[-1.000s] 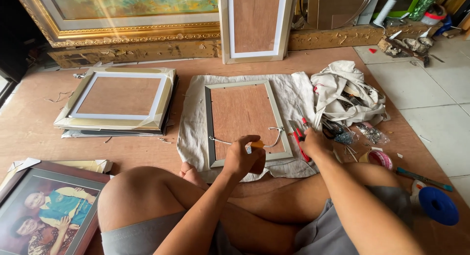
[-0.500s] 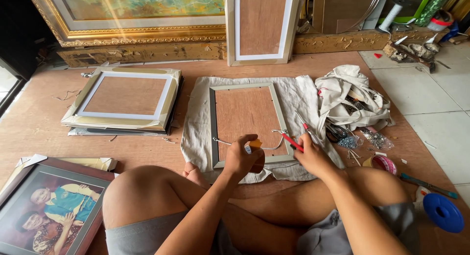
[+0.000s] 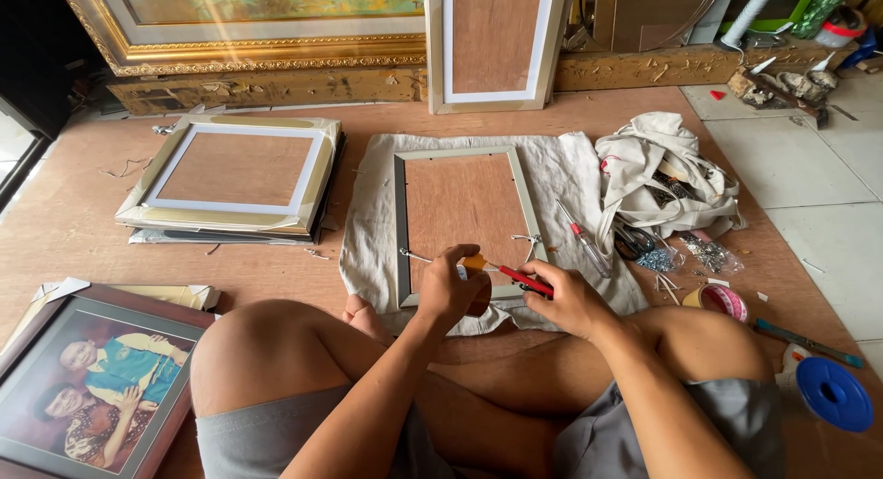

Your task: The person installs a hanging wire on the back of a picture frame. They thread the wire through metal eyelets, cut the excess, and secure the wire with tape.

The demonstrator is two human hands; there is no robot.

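- Plywood floor [image 3: 110,212] carries everything; the person sits cross-legged on it, knees towards the work.
- Grey cloth [image 3: 368,221] lies spread ahead of the knees, and the frame [image 3: 524,198] rests face down on it, its brown backing board upward and its long axis running away from the person.
- Near edge of the frame lies just past both hands, so the work sits at its bottom rail, right of the middle.
- Left hand [image 3: 448,290] is curled over that rail, fingers pressed together around a small yellowish piece I cannot identify; it touches the frame.
- Right hand [image 3: 572,300] is just beside it to the right, closed around the red handle of a screwdriver [image 3: 515,277].
- Screwdriver's long axis runs nearly level, from the right hand leftward and slightly away, its tip meeting the left fingers over the rail.
- Both hands are about equally near the spot; the left is on it and the right reaches it through the tool.
- Second screwdriver [image 3: 581,238] lies on the cloth beside the frame's right side, apart from both hands.
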